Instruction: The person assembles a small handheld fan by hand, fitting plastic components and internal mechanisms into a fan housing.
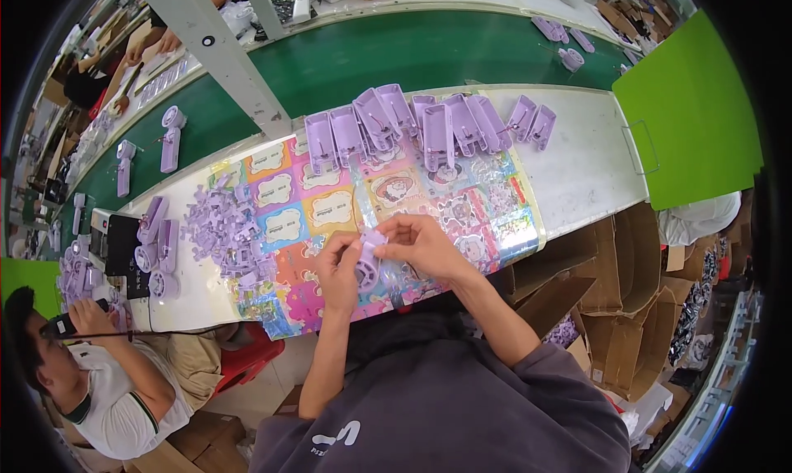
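Between my two hands, over the near part of the colourful printed mat [328, 211], is a light purple plastic fan housing with a round ring at its near end [366, 273]. My left hand [337, 268] pinches it from the left, thumb and fingers closed on it. From the right, my right hand [422, 245] has its thumb and fingertips pressed together at the top of the housing; any small piece between them is hidden. Beyond my hands stands a row of open purple handle shells [437, 135], some with thin wires. A pile of small purple plastic pieces [227, 230] lies to the left.
A green conveyor belt [355, 54] runs behind the bench, carrying purple fans [170, 139]. A white post [219, 52] rises at the bench's far edge. Right are a green panel [693, 114] and cardboard boxes [631, 258]. A co-worker [124, 382] sits at left near more fans [157, 246].
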